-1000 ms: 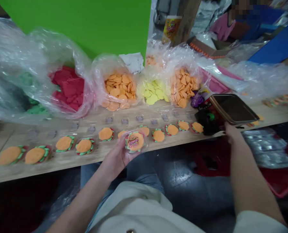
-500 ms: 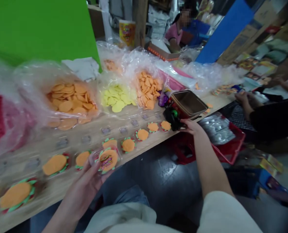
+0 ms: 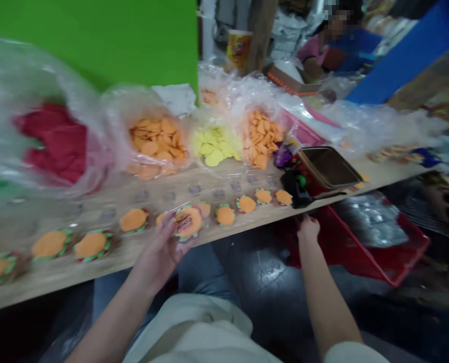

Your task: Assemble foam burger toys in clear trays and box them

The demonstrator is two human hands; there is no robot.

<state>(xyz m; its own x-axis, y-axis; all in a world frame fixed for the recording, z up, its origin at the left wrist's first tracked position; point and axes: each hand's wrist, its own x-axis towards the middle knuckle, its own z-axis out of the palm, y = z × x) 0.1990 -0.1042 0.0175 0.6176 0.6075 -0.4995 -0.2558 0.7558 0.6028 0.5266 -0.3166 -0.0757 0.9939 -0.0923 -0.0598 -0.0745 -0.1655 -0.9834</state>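
In my left hand (image 3: 167, 249) is a clear plastic box (image 3: 188, 222) holding a toy burger with an orange top, green and red edges and a printed label. It is tilted above the table's front edge, partly hiding other burgers behind it. My right hand (image 3: 308, 228) is at the table edge, below a black tool that looks like a tape dispenser (image 3: 296, 187). Its fingers look curled together; blur hides anything between them. A row of similar burgers (image 3: 225, 215) in clear trays lies along the front of the table.
Open plastic bags of red pieces (image 3: 60, 143), orange pieces (image 3: 158, 138) and yellow pieces (image 3: 215, 143) line the back. A brown tray (image 3: 332, 169) stands beside the black tool. Below the table is a red crate (image 3: 392, 275) with clear packs. A person (image 3: 315, 50) sits at the back.
My right hand has come away from the black tool, down and towards me, to the table edge. My left hand still holds the boxed burger. The view has turned left.
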